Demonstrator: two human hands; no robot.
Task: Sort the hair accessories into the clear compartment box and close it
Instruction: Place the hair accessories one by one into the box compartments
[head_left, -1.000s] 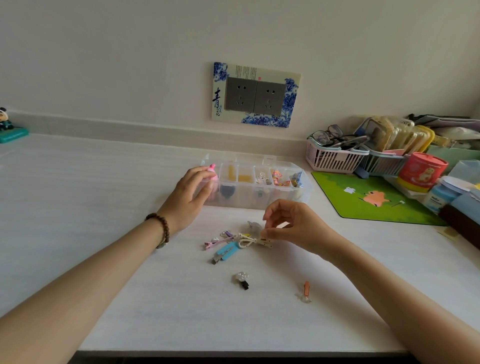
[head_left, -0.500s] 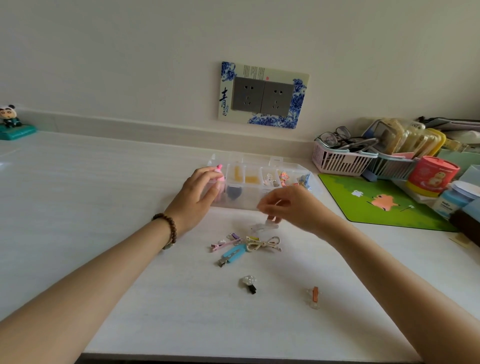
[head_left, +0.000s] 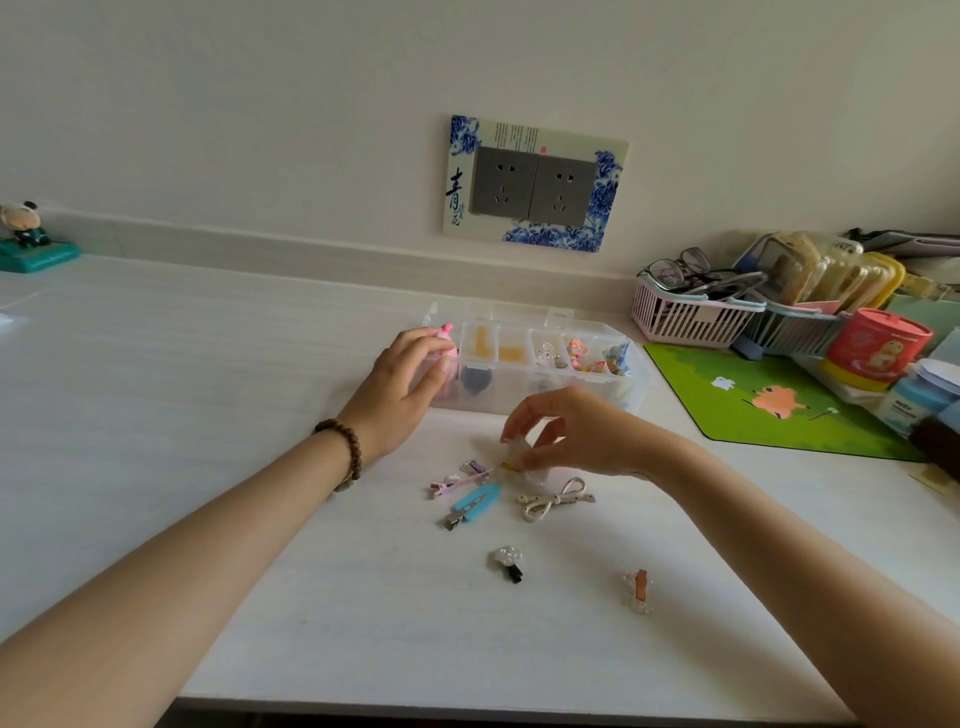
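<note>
While several compartments of the clear compartment box (head_left: 540, 358) already hold pieces — yellow clips, small clear trinkets, patterned bows, something dark blue in the front row — the sorting looks roughly half done, and its lid lies open behind it. The box sits at the far middle of the bench (head_left: 208, 415). The left hand (head_left: 400, 389) rests curled against the box's left end, fingers touching a pink piece at its corner. The right hand (head_left: 576, 436) pinches what seems to be a translucent clip with a yellow tip just above the loose pile, though its shape is hard to make out. Left on the bench are a pink clip (head_left: 457, 483), a blue clip (head_left: 472, 506), a cream bow (head_left: 556, 500), a clear flower clip (head_left: 508, 562) and an orange clip (head_left: 640, 590). All these need placing before the lid can be shut.
</note>
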